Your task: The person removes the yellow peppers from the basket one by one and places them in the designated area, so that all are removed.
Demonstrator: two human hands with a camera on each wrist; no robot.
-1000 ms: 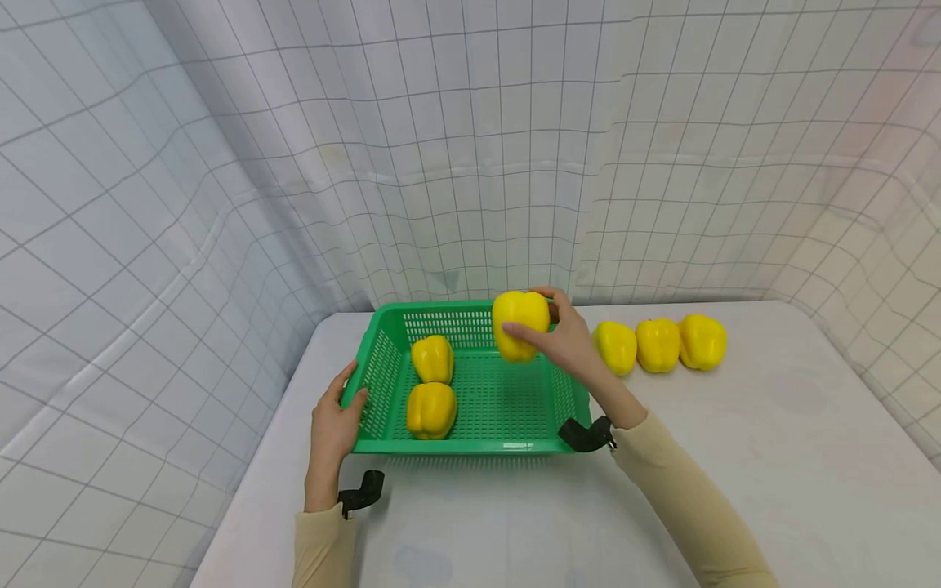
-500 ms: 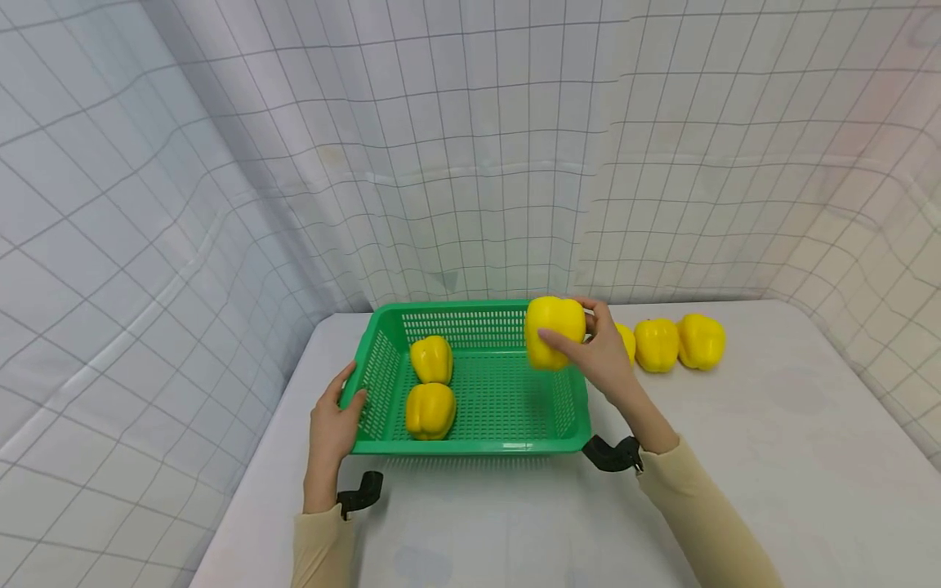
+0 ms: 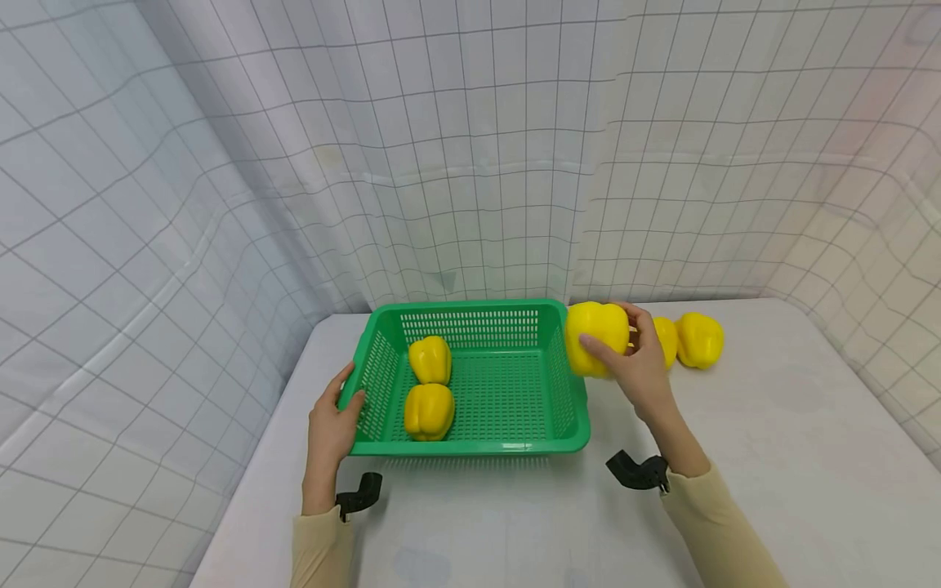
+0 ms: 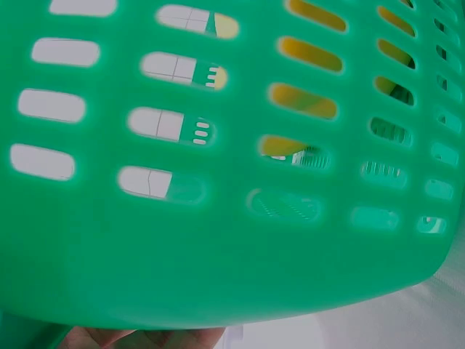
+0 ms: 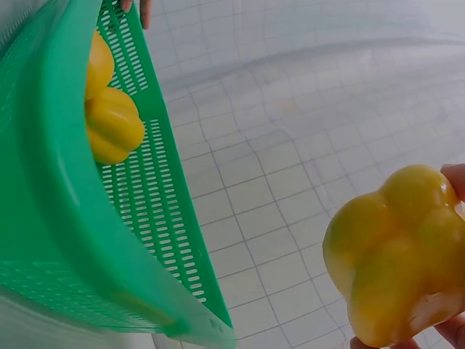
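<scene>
My right hand holds a yellow bell pepper up beside the right end of a green slotted basket. The thumb lies across the pepper's near side, the fingers behind it. In the right wrist view the lobed end of this pepper faces the camera. At the basket's left rim, my left hand grips the edge; its fingers show below the green wall in the left wrist view. Two yellow peppers, one at the back and one in front, lie in the basket's left half.
Right of the basket, a yellow pepper lies on the white table, with another partly hidden behind my right hand. White grid-patterned curtains enclose the table at the back and sides.
My right hand has carried the pepper rightward, from above the basket to just past its right rim, covering more of the peppers on the table. The left hand and basket have stayed nearly still.
</scene>
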